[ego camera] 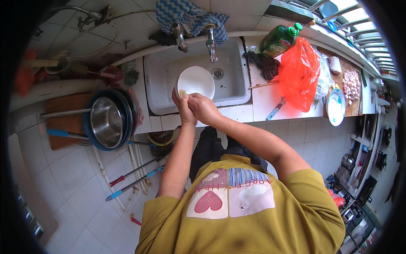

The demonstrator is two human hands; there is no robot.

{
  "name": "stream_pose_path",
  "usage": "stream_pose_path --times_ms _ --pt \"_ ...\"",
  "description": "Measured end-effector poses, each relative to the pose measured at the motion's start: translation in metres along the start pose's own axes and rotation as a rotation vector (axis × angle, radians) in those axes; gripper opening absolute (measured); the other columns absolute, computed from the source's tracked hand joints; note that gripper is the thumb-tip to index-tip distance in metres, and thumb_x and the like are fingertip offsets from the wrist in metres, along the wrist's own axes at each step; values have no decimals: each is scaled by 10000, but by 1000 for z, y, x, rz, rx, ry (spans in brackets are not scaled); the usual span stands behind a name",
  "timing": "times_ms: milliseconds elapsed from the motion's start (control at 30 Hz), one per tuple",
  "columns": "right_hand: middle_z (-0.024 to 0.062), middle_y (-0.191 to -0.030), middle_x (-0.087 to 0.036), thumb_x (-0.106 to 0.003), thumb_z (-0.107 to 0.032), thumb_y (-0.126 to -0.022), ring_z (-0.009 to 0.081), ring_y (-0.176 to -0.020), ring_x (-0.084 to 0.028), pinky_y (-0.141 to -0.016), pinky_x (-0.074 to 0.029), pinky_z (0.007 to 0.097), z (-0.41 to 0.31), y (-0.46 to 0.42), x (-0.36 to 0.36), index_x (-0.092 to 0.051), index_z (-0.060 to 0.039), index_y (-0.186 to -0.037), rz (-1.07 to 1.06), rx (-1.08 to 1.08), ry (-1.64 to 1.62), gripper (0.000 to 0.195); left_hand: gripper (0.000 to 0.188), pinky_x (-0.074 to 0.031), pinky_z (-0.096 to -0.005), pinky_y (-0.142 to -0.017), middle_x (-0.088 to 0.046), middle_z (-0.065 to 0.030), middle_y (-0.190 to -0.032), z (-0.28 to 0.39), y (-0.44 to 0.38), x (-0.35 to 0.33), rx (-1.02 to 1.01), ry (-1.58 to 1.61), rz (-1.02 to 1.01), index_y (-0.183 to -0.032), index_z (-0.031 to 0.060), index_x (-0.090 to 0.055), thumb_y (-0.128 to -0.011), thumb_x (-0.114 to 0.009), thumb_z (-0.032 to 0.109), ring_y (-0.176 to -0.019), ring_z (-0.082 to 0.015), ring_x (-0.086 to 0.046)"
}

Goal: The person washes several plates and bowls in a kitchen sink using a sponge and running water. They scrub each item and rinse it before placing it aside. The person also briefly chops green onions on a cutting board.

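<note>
A white bowl (pixel 197 81) is held over the near part of a white ceramic sink (pixel 165 68). Gripping the bowl's near left side is my left hand (pixel 184 109). My right hand (pixel 203 108) is closed at the near rim, against the left hand. Beside its fingertips, at the bowl's inner edge, shows a small pale yellow piece (pixel 182 93); I cannot tell what it is. The right fingers partly hide it. Beyond the bowl stand two chrome taps (pixel 179 37), and the metal drain (pixel 217 73) lies to its right.
Right of the sink are a dark scouring mesh (pixel 265 65), chopsticks (pixel 264 84), a blue-handled peeler (pixel 276 108), a red plastic bag (pixel 299 76) and a green detergent bottle (pixel 279 41). Farther right, diced food (pixel 351 84) covers a cutting board. Stacked basins (pixel 106 122) stand left.
</note>
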State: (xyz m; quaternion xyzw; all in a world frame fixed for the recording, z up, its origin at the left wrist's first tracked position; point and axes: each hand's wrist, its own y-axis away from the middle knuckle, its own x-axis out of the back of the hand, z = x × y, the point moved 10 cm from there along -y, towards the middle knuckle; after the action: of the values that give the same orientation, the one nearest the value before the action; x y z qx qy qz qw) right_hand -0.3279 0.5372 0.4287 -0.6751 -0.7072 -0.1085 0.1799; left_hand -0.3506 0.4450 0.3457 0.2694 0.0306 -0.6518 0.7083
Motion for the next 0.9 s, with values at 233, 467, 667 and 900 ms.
stream_pose_path --times_ms 233,467,667,900 --pt "76 -1044 -612 -577 -79 -734 267 -969 -593 -903 -466 387 31 5 18 -674 -134 -967 -229 389 566 258 655 -501 -456 -834 -404 -101 -1257 8 -16 -8 314 -81 -179 -1345 188 -250 -745 -511 177 -1110 -260 -480" --pt "92 -1047 -597 -635 -98 -750 308 -975 -585 -857 -480 396 -10 13 15 -646 -129 -1010 -130 402 272 262 632 -392 -371 -964 -395 -114 -1275 -1 -22 3 113 0 -169 -1338 123 -269 -751 -490 196 -1158 -246 -438" --pt "85 -983 -623 -604 -52 -711 276 -965 -592 -841 -479 374 16 -5 30 -665 -115 -923 -123 315 450 229 709 -480 -410 -877 -387 -102 -1286 11 -15 -15 136 28 -120 -1371 188 -217 -729 -520 183 -1135 -258 -465" --pt "41 -1043 -599 -619 -109 -712 268 -968 -576 -996 -403 400 9 12 30 -665 -154 -980 -197 471 403 275 631 -426 -368 -937 -408 -116 -1251 11 -17 -13 264 -63 -263 -1329 105 -266 -746 -493 193 -1122 -251 -472"
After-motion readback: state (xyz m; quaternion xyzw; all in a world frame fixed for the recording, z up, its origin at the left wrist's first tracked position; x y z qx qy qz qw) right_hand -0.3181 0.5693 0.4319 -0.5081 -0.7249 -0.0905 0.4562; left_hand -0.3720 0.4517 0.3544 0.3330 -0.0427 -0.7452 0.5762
